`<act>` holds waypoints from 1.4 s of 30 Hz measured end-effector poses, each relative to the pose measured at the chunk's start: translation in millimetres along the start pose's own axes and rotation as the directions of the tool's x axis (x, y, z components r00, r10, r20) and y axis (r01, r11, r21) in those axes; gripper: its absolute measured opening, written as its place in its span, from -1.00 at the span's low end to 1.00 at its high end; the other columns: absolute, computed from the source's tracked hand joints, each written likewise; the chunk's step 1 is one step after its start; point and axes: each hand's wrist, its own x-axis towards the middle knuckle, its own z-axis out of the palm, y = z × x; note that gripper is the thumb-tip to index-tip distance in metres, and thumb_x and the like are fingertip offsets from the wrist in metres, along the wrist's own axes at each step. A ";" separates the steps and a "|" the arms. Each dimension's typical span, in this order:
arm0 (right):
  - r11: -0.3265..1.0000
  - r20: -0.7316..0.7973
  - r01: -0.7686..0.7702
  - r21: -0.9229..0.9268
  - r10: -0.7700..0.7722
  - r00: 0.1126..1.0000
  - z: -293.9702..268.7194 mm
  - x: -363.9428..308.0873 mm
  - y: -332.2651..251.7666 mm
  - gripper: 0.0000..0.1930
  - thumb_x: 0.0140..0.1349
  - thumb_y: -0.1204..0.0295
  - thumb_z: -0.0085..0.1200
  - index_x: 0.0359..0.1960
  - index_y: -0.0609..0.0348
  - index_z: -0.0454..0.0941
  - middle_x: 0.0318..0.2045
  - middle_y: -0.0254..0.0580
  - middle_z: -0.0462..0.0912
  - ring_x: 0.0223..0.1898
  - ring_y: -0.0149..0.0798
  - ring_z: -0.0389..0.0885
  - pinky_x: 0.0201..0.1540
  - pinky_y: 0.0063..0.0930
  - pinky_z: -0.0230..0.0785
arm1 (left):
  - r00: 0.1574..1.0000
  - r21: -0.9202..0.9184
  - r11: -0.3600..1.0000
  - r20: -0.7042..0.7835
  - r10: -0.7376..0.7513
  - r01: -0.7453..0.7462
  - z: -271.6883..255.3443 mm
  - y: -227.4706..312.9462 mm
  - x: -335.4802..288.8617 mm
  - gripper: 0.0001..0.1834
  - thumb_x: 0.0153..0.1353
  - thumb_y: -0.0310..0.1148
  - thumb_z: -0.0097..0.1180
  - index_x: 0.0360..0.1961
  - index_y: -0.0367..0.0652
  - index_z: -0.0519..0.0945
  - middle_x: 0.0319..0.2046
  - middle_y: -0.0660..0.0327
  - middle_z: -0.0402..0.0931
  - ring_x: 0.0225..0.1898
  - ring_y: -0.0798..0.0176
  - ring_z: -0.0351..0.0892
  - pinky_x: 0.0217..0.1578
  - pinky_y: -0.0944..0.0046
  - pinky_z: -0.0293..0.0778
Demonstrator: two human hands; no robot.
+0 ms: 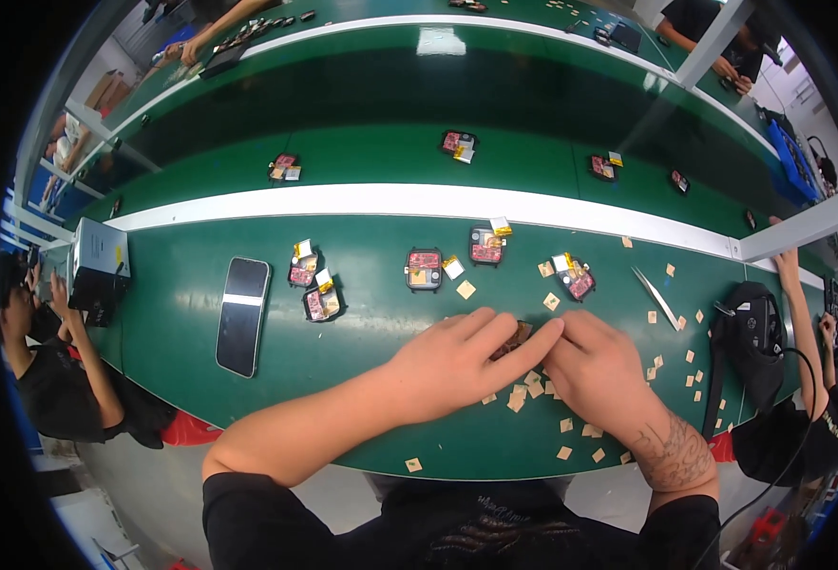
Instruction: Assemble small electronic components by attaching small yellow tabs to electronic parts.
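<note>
My left hand (462, 359) is curled around a small dark device (516, 339), most of it hidden by the fingers. Against its right side, the fingertips of my right hand (598, 359) are pinched together and meet the left index finger; what they hold is hidden. Small tan square pieces (517, 399) lie scattered under and around both hands. Just beyond are open black watch-like casings with red circuit boards, among them one casing (425, 270) with a silver battery (453, 267) beside it and another (580, 282) at the right.
A phone (243, 316) lies at left, near more open casings (324, 302). Tweezers (657, 298) and a black pouch (753, 332) are at right. Behind the white rail (419, 201) runs a green strip with further casings. Co-workers sit at both sides.
</note>
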 end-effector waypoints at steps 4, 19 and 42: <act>0.990 0.004 -0.061 0.131 0.061 0.998 9.6 -0.7 6.2 -0.90 0.24 0.50 0.34 -0.23 0.16 0.71 -0.33 -0.24 0.57 -0.35 -0.13 0.67 -0.38 -0.23 0.57 | 0.996 -0.058 0.995 0.032 -0.083 0.084 0.1 -1.6 -1.9 -0.14 0.18 -0.43 0.43 0.53 -0.12 0.42 -0.25 0.16 0.40 -0.28 0.07 0.56 -0.31 0.12 0.60; 0.929 0.123 -0.115 0.351 0.076 0.989 7.0 10.1 18.5 -0.65 0.22 0.47 0.42 0.06 0.04 0.70 -0.12 -0.31 0.58 -0.29 -0.14 0.72 -0.24 -0.23 0.64 | 0.950 -0.298 0.902 0.108 -0.294 0.313 -0.1 -7.5 -4.4 0.02 0.17 -0.37 0.49 0.63 -0.03 0.22 -0.02 0.02 0.52 -0.03 -0.13 0.62 -0.01 -0.02 0.64; 0.914 0.128 -0.031 0.404 -0.023 0.992 14.1 5.8 24.1 -0.66 0.17 0.53 0.36 0.00 0.07 0.64 -0.20 -0.24 0.65 -0.22 -0.04 0.75 -0.21 -0.19 0.63 | 0.958 -0.246 0.926 0.046 -0.284 0.286 0.7 -6.8 -1.9 -0.11 0.05 -0.34 0.58 0.43 -0.05 0.45 -0.04 0.15 0.62 -0.07 -0.02 0.64 -0.05 0.03 0.63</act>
